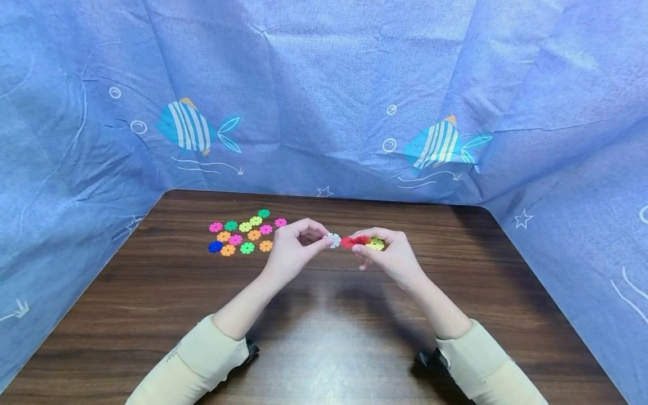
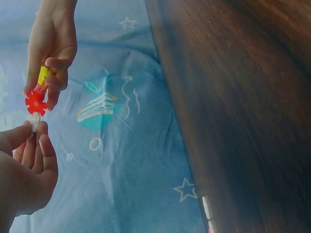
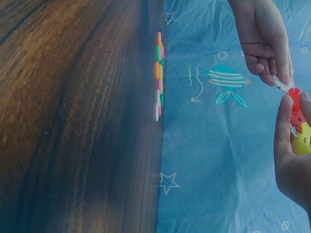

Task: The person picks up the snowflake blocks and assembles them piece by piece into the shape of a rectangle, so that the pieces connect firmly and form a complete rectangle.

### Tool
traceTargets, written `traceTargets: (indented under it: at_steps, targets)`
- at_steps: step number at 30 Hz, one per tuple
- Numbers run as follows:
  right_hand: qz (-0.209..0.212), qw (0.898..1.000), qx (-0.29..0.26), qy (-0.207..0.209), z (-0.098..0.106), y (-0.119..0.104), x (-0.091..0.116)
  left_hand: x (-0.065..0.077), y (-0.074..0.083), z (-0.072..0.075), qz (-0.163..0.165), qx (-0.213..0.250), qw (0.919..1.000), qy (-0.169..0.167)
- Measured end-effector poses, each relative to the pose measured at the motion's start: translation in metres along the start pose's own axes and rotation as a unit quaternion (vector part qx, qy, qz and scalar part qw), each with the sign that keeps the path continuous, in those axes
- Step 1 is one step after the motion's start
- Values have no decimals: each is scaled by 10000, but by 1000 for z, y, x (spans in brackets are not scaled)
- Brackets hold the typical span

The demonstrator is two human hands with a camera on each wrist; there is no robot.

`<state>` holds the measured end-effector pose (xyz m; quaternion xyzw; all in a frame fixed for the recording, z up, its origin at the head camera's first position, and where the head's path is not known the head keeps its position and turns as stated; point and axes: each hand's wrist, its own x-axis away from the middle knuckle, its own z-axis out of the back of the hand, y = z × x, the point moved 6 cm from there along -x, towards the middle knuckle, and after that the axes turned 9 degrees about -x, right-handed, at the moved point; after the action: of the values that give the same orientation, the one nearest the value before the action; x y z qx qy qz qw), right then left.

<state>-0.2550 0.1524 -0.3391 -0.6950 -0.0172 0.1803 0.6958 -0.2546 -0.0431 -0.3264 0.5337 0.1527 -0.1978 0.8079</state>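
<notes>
1. Your forearms reach forward and angle inward, both hands raised above the wooden table (image 1: pixel 455 247).
2. Your left hand (image 1: pixel 291 247) pinches one white notched disc (image 1: pixel 333 241) between thumb and fingers.
3. Your right hand (image 1: pixel 397 256) pinches a row of two red notched discs (image 1: pixel 346 242) and at least one yellow notched disc (image 1: pixel 377 244); the white one touches its red end.
4. On the table's left, the head view shows fourteen loose discs: four orange (image 1: pixel 254 234), four pink (image 1: pixel 265 229), three green (image 1: pixel 247 247), two yellow-green (image 1: pixel 245 226), one blue (image 1: pixel 215 246).

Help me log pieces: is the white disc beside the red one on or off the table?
Off: the left hand pinches the white disc, clear of the table in both wrist views.
</notes>
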Motion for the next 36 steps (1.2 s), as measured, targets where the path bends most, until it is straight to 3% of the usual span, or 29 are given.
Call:
traceTargets:
  at_steps: [9,18,22,29,36]
  targets:
    - [-4,9996,293,-16,-4,-3,0,3,2,-2,8,-27,10000,-19]
    - [399,9957,831,-24,-15,-36,8,6,7,-2,14,226,9996,157]
    - [524,9940,919,-295,-16,-36,8,6,7,-4,26,254,9996,86]
    - [393,9912,1096,-626,-6,-11,2,6,4,-6,84,60,9999,-131]
    - [694,9840,1099,-1216,-13,-21,3,4,5,-7,39,35,9990,-443]
